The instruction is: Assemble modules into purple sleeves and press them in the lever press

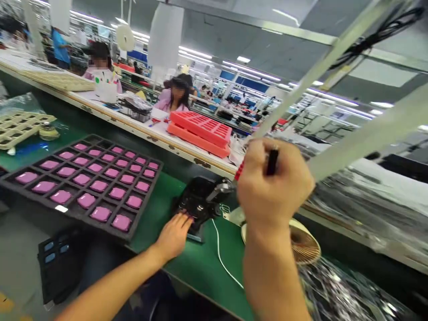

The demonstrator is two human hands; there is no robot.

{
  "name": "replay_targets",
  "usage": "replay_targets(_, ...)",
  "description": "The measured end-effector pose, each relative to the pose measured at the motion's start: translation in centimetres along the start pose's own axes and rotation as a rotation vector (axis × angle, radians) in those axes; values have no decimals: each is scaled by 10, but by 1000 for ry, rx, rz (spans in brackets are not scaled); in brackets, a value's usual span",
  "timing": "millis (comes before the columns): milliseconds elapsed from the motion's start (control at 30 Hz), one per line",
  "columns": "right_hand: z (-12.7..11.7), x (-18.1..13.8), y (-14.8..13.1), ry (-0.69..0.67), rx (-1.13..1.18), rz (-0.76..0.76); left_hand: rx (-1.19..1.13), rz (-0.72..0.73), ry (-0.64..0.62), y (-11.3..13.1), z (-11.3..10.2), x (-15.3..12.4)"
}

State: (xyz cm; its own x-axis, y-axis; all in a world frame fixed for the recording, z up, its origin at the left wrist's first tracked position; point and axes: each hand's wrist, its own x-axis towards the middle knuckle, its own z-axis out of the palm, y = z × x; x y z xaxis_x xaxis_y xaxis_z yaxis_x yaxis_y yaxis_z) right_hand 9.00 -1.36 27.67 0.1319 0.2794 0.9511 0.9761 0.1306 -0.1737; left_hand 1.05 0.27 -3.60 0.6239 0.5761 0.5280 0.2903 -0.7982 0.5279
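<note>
A black clamping fixture [197, 200] with a metal lever arm [220, 189] stands on the green bench. My right hand [272, 178], raised close to the camera, is closed around the lever's handle [272, 161]; a dark piece shows in the fist and a bit of red beside it. My left hand [175, 232] lies with outstretched fingers on the front of the fixture. A trace of pink shows by its fingertips, too small to name. Left of the fixture is a black compartment tray [133, 227] with several pink square pieces [100, 213].
Red trays [200, 133] are stacked on the ledge behind. A round fan-like item [304, 243] and clear plastic bags [344, 290] sit to the right. A white cable [219, 249] crosses the green bench [187, 272]. Co-workers [175, 96] sit across; a cream tray [20, 127] lies left.
</note>
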Motion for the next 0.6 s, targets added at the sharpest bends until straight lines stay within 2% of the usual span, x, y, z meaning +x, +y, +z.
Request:
replay_targets(33, -8, 12, 24, -6, -101, 32, 1, -18, 0, 1, -3, -6)
replay_targets(67, -10, 23, 46, -69, -178, 71, 10, -45, 6, 1, -7, -13)
replay_targets(133, -2, 39, 80, -323, -224, 153, 39, -104, 23, 4, -15, -26)
replay_targets(200, 8, 45, 96, -574, -163, 229, 60, -141, 28, 9, -21, -37)
replay_targets(233, 11, 43, 96, -631, -115, 245, 66, -150, 25, 11, -23, -41)
replay_targets(267, 11, 36, 94, -624, -70, 231, 68, -156, 21, 13, -24, -45)
replay_targets(300, 8, 24, 89, -555, -33, 186, 67, -160, 17, 14, -24, -47)
replay_targets(400, -10, -33, 70, -225, 55, -39, 51, -179, 18, 13, -24, -48)
replay_targets(433, -16, -57, 65, -162, 92, -94, 41, -186, 22, 11, -24, -48)
replay_targets(500, -26, -103, 61, -170, 171, -129, 24, -198, 37, 7, -22, -46)
replay_targets(600, -40, -151, 66, -311, 241, -94, -7, -213, 97, 11, -19, -46)
